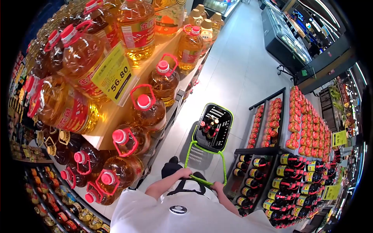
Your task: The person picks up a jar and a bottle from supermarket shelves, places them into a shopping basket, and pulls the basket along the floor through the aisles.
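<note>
My left hand (185, 173) is wrapped round the left part of a bright green pull handle (203, 180). Close to the handle's right corner, my right hand (217, 186) grips the same bar. The handle joins a black rolling shopping basket (224, 116) with a green rim, which stands on the floor ahead of me. Inside the basket lie a few small items (210, 130), dark and red, too small to name. A dark strap (189, 187) hangs across my front, just below the hands.
Large oil bottles (144, 106) with red caps crowd the shelf on my left, beside a yellow price sign (114, 75) reading 56.80. To the right stand racks of dark sauce bottles (287, 171) and red-lidded jars (305, 128). A tiled aisle (237, 58) leads forward past a chiller cabinet (281, 35).
</note>
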A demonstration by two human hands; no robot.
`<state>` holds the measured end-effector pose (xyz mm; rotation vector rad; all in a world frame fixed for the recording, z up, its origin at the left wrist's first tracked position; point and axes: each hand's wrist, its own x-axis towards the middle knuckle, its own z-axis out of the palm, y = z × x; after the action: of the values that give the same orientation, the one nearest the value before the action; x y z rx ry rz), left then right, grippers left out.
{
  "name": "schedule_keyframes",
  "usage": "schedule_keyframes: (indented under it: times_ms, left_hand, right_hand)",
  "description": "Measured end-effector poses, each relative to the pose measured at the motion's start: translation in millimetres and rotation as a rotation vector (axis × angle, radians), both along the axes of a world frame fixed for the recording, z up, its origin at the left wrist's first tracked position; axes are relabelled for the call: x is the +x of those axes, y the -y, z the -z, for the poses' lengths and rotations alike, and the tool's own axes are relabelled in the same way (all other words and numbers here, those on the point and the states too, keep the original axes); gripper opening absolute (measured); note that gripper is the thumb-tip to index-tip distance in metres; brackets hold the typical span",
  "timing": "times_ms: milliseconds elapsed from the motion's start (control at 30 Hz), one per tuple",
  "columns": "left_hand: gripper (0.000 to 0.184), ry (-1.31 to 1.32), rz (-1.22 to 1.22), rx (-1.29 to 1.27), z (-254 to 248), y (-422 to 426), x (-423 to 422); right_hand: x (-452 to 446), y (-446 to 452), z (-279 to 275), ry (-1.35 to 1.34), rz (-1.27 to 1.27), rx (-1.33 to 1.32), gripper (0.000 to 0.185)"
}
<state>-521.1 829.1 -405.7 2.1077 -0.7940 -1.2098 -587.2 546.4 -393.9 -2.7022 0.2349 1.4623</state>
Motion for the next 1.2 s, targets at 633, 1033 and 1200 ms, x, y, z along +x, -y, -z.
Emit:
schedule_keyframes:
  times_ms: [633,1033,1200]
  left_hand:
    - [0.018,0.255,-0.241,0.194,-7,35,146]
    - [0.017,0.466,-0.267,0.389,3,91,218]
    - [0.016,0.605,-0.348,0.373,-11,106,246]
  right_hand:
    - [164,45,42,0.116,-0.085,0.162,0.036]
    - [241,100,49,0.187,-0.005,0.370,0.034]
    - [256,108,54,0.280,0.019,0.411,0.030]
